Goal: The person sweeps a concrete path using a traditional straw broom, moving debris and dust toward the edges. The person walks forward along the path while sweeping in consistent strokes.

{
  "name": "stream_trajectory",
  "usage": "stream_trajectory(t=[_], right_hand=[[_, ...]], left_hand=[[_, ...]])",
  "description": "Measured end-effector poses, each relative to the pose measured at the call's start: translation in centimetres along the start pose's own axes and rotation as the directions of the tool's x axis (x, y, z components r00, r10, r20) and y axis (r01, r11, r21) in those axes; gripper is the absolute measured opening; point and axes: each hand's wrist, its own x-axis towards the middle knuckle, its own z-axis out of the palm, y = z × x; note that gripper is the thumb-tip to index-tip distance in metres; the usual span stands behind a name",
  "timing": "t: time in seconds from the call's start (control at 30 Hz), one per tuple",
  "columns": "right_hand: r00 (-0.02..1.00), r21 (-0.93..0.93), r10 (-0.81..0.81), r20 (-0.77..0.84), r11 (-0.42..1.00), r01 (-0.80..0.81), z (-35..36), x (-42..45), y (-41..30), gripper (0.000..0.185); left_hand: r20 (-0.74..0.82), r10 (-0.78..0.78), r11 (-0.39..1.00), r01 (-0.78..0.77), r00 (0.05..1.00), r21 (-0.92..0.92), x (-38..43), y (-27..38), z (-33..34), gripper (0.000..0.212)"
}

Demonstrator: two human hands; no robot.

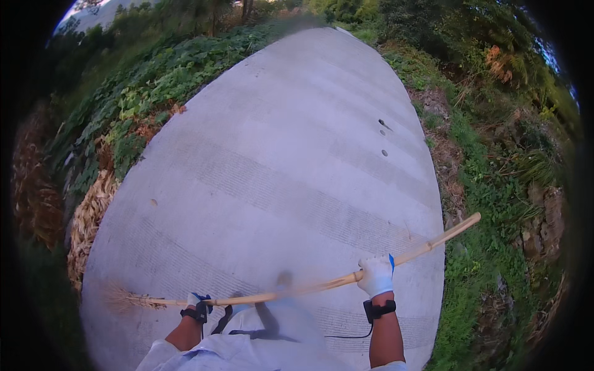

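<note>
A long bamboo pole, the handle of a twig broom (320, 285), lies across the front of my body, its right end raised over the verge. My right hand (377, 274), in a white work glove with a blue part, is closed around the handle right of its middle. Near the broom's head, my left hand (198, 300), gloved in white and blue, grips the handle; the wrist and band partly hide its fingers. The bristle head (134, 299) of thin brown twigs is at the far left over the concrete, its tips blurred. Black bands with devices sit on both wrists.
A pale concrete road (287, 139) with grooved strips runs ahead. Leafy green plants (162, 79) and dry husks (90, 227) border it on the left, grass and a bank (487, 278) on the right. Small dark spots and a fallen leaf (154, 202) lie on it.
</note>
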Motion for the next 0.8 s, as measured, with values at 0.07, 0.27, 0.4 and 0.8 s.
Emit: stream_trajectory(t=[0.07, 0.27, 0.4, 0.8], right_hand=[[0.969, -0.131, 0.166, 0.18, 0.981, -0.144, -0.1, -4.1, 0.6, 0.015], [0.881, -0.232, 0.401, 0.251, 0.908, -0.348, 4.5, -11.4, 0.8, 0.021], [0.898, -0.278, 0.398, 0.187, 0.898, -0.34, 9.6, -13.2, 3.9, 0.02], [0.966, 0.012, 0.079, 0.248, 0.996, -0.084, 11.7, 0.3, 13.8, 0.023]], left_hand=[[-0.017, 0.106, 0.99, -0.107, 0.994, -0.094, -0.7, 1.1, 4.7, 0.026], [0.096, 0.295, 0.949, -0.28, 0.951, -0.143, 0.3, 5.6, 12.9, 0.036], [0.109, 0.321, 0.94, -0.303, 0.941, -0.16, 0.7, 6.3, 17.2, 0.035], [-0.086, 0.166, 0.982, -0.158, 0.982, 0.101, 1.8, 0.5, 13.8, 0.026]])
